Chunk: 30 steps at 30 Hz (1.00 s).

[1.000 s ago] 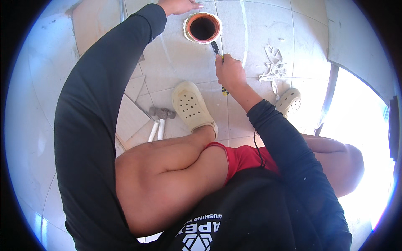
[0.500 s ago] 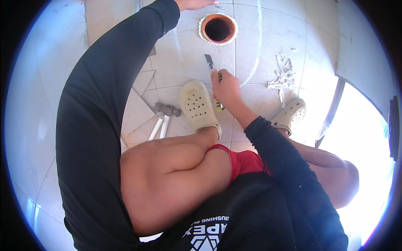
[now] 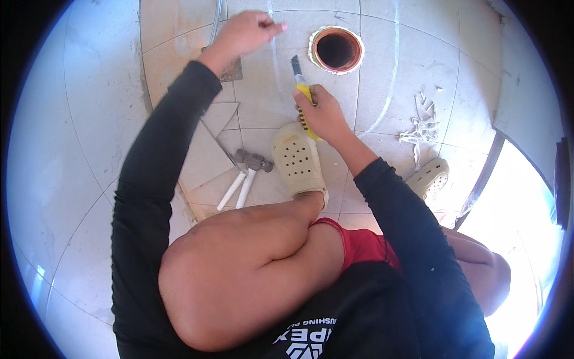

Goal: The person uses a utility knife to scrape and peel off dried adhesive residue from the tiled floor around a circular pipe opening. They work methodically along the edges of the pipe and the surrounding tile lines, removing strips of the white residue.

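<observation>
My right hand (image 3: 323, 113) is closed around a yellow and black utility knife (image 3: 310, 130). Its dark blade points away from me, toward the far side of the floor. Farther off to the left, my left hand (image 3: 245, 35) hovers over the tiles, fingers loosely bent and apart, with nothing visible in them. An orange-brown pipe opening (image 3: 336, 49) lies in the floor just right of the blade, with a rough whitish ring (image 3: 312, 55) around its rim. The knife and both hands are apart from the pipe.
Stringy whitish scraps (image 3: 418, 131) lie on the tiled floor (image 3: 382, 107) to the right. Two white-handled hammers (image 3: 242, 185) rest left of my beige clog (image 3: 296, 155), beside loose cut tiles (image 3: 206, 152). A grey panel (image 3: 532, 84) stands at the right.
My left hand has come back from the far edge into fuller view, its fingers now bent. The knife in my right hand has turned, showing more of its yellow body. The view has shifted slightly.
</observation>
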Available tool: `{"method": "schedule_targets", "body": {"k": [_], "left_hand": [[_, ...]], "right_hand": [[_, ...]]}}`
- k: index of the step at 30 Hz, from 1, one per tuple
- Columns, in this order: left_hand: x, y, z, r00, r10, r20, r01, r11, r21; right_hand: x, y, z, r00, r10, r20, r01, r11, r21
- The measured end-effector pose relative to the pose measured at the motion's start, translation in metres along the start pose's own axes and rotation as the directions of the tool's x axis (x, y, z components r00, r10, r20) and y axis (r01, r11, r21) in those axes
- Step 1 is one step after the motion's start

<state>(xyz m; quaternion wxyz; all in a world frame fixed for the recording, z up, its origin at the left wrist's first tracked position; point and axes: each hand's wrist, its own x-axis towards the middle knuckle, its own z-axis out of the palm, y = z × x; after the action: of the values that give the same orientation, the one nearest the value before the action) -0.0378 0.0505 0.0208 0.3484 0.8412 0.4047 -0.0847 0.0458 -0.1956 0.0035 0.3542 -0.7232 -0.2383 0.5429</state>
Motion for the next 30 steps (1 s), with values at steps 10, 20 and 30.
{"method": "schedule_targets", "body": {"k": [10, 20, 30], "left_hand": [[-0.065, -0.001, 0.090, 0.969, -0.238, -0.073, 0.177, 0.865, -0.469], [-0.056, 0.013, 0.105, 0.970, -0.208, -0.128, 0.109, 0.837, -0.537], [-0.057, 0.019, 0.110, 0.952, -0.293, -0.086, 0.175, 0.754, -0.633]], "right_hand": [[0.031, -0.010, 0.018, 0.974, 0.201, 0.106, -0.226, 0.891, 0.393], [0.030, -0.013, 0.024, 0.969, 0.245, 0.021, -0.218, 0.817, 0.534], [0.029, -0.014, 0.027, 0.961, 0.276, 0.010, -0.238, 0.811, 0.534]]}}
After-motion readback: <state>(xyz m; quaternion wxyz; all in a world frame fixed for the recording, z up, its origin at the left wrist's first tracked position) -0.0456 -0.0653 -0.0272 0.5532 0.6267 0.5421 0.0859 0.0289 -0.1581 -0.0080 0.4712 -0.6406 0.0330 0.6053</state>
